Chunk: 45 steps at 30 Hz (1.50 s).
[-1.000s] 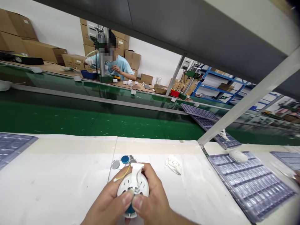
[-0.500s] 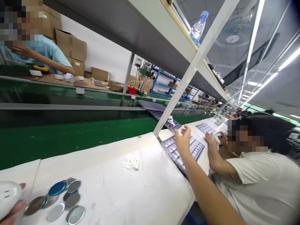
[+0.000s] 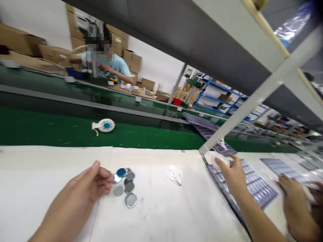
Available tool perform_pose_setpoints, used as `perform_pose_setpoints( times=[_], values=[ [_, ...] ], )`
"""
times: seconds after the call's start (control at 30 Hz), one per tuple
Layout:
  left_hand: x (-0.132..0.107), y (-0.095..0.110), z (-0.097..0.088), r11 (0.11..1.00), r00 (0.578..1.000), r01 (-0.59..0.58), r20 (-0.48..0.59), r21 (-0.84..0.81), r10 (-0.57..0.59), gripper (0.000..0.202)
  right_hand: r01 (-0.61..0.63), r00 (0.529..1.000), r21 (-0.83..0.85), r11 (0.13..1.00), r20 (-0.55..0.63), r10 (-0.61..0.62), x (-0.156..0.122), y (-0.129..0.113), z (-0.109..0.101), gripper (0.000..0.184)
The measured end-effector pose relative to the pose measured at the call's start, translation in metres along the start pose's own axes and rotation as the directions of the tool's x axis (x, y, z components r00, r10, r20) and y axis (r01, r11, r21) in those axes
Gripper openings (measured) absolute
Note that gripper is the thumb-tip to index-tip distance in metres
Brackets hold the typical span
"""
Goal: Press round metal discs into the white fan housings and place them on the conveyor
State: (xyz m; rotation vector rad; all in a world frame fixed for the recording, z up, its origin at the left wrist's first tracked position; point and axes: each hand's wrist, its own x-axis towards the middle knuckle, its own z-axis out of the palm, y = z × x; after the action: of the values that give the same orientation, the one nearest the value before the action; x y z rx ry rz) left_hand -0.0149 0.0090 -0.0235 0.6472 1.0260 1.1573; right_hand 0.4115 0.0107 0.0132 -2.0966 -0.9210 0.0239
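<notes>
On the green belt [image 3: 50, 129], the white socket [image 3: 104, 125]; left hand [image 3: 85, 183] curled, right hand [image 3: 233, 176] spread, both empty

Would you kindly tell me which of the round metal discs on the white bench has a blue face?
It is the blue-faced disc, at the far end of the cluster, toward the green conveyor belt; the others are plain silver-grey.

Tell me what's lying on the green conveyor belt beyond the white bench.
A round white fitting with a blue centre and a yellow wire lies on the green conveyor belt. The belt beneath the fitting is covered, so nothing there can be seen.
</notes>
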Motion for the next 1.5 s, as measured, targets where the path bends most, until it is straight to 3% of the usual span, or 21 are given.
perform_pose_setpoints(
  times=[0.03, 0.07, 0.13, 0.2, 0.27, 0.37, 0.4, 0.47, 0.53, 0.57, 0.67, 0.73, 0.83, 0.9, 0.97, 1.03, 1.13, 1.2, 1.37, 1.43, 1.5],
  values=[
    [-0.008, 0.002, 0.011, 1.0, 0.999, 0.025, 0.027, 0.019, -0.025, 0.04, 0.048, 0.993, 0.085, 0.995, 0.103, -0.056, -0.025, -0.012, 0.007, 0.07],
    [-0.015, 0.003, 0.02, 0.998, 0.996, 0.047, 0.078, 0.036, -0.05, 0.045, 0.085, 0.955, 0.268, 0.96, 0.254, -0.156, -0.053, -0.025, 0.014, 0.075],
    [-0.026, 0.001, 0.034, 0.996, 0.98, 0.089, 0.177, 0.019, -0.091, 0.045, 0.076, 0.796, 0.559, 0.826, 0.464, -0.387, -0.111, -0.057, 0.029, 0.086],
    [-0.033, -0.001, 0.04, 0.986, 0.956, 0.142, 0.272, -0.088, -0.114, 0.038, 0.055, 0.631, 0.599, 0.799, 0.599, -0.493, -0.158, -0.089, 0.043, 0.087],
    [-0.036, -0.001, 0.04, 0.96, 0.945, 0.185, 0.305, -0.21, -0.115, 0.032, 0.091, 0.541, 0.596, 0.798, 0.643, -0.541, -0.185, -0.112, 0.055, 0.087],
    [-0.032, 0.003, 0.034, 0.946, 0.975, 0.164, 0.192, -0.281, -0.112, 0.033, 0.219, 0.506, 0.578, 0.786, 0.621, -0.598, -0.19, -0.125, 0.063, 0.07],
    [-0.03, 0.005, 0.032, 0.949, 0.986, 0.138, 0.132, -0.284, -0.104, 0.035, 0.276, 0.463, 0.531, 0.801, 0.657, -0.595, -0.187, -0.125, 0.064, 0.059],
    [-0.026, 0.01, 0.027, 0.955, 0.996, 0.093, 0.025, -0.281, -0.09, 0.038, 0.425, 0.315, 0.383, 0.82, 0.787, -0.531, -0.181, -0.122, 0.064, 0.04],
    [-0.024, 0.012, 0.024, 0.964, 0.997, 0.069, -0.009, -0.258, -0.074, 0.042, 0.59, 0.171, 0.277, 0.758, 0.875, -0.453, -0.18, -0.117, 0.065, 0.03],
    [-0.023, 0.012, 0.023, 0.968, 0.998, 0.068, 0.002, -0.242, -0.07, 0.045, 0.657, 0.132, 0.261, 0.707, 0.884, -0.448, -0.182, -0.116, 0.067, 0.028],
    [-0.023, 0.009, 0.021, 0.979, 0.996, 0.072, 0.073, -0.19, -0.059, 0.051, 0.77, 0.075, 0.279, 0.574, 0.854, -0.516, -0.189, -0.112, 0.074, 0.023],
    [-0.024, 0.006, 0.019, 0.983, 0.994, 0.073, 0.094, -0.168, -0.058, 0.053, 0.784, 0.048, 0.302, 0.543, 0.842, -0.537, -0.189, -0.111, 0.078, 0.027],
    [-0.025, 0.004, 0.019, 0.99, 0.997, 0.05, 0.067, -0.132, -0.042, 0.058, 0.743, 0.04, 0.347, 0.572, 0.831, -0.556, -0.179, -0.111, 0.077, 0.031],
    [-0.026, 0.003, 0.021, 0.994, 0.999, 0.021, 0.036, -0.103, -0.018, 0.06, 0.648, 0.07, 0.426, 0.631, 0.792, -0.607, -0.17, -0.112, 0.07, 0.031],
    [-0.028, 0.002, 0.023, 0.997, 1.0, -0.004, 0.021, -0.076, 0.006, 0.059, 0.474, 0.159, 0.509, 0.719, 0.753, -0.638, -0.162, -0.112, 0.058, 0.027],
    [-0.03, 0.0, 0.027, 0.999, 1.0, 0.014, -0.008, -0.03, -0.014, 0.057, 0.224, 0.257, 0.559, 0.798, 0.756, -0.602, -0.159, -0.112, 0.046, 0.02],
    [-0.034, -0.002, 0.032, 0.993, 0.992, 0.099, -0.081, 0.062, -0.094, 0.056, -0.041, 0.32, 0.608, 0.793, 0.76, -0.566, -0.164, -0.112, 0.034, 0.011],
    [-0.037, -0.003, 0.036, 0.988, 0.992, 0.106, -0.084, 0.112, -0.097, 0.059, -0.018, 0.325, 0.675, 0.738, 0.702, -0.634, -0.171, -0.114, 0.033, 0.008],
    [-0.039, -0.007, 0.037, 0.982, 0.998, 0.01, 0.054, 0.188, -0.021, 0.06, 0.173, 0.337, 0.775, 0.607, 0.533, -0.776, -0.181, -0.117, 0.04, 0.017],
    [-0.037, -0.011, 0.033, 0.978, 0.998, 0.0, 0.069, 0.209, -0.015, 0.059, 0.083, 0.411, 0.775, 0.626, 0.546, -0.731, -0.179, -0.118, 0.04, 0.013],
    [-0.034, -0.017, 0.026, 0.972, 0.996, -0.019, 0.092, 0.234, -0.003, 0.06, -0.147, 0.494, 0.742, 0.654, 0.628, -0.601, -0.176, -0.12, 0.039, 0.01]
  ],
)
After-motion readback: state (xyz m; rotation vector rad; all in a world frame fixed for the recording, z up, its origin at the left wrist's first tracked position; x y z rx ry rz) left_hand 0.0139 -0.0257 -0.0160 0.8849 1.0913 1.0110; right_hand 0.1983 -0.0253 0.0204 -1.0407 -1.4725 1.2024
